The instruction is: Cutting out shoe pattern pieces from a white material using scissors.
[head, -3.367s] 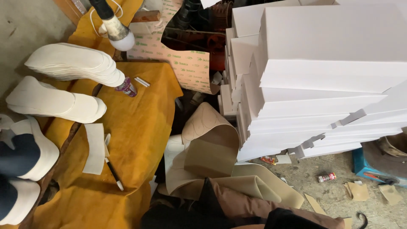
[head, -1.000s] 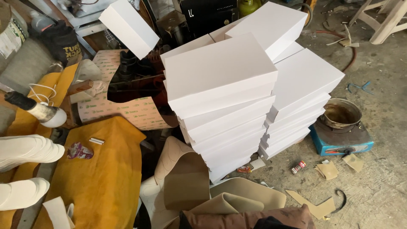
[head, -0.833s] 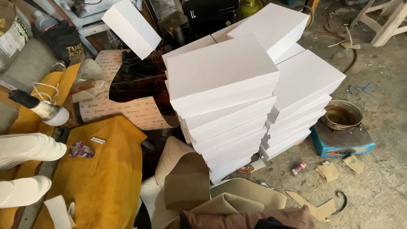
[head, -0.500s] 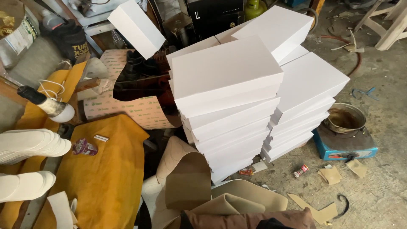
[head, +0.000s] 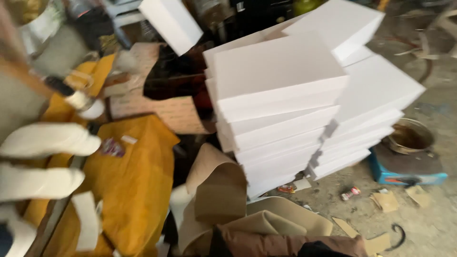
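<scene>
Cluttered workshop floor, blurred. Tall stack of white boxes (head: 281,109) centre right, leaning a little; white soles (head: 47,140) on yellow cloth (head: 138,176) near left. Left hand and right hand out of view, grip untellable. Probably safest handled from the top box, squarely.

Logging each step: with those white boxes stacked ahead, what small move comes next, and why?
Probably reach for the top white box of the near stack: it lies uncovered, nothing on it, and neither hand shows in the view.
</scene>
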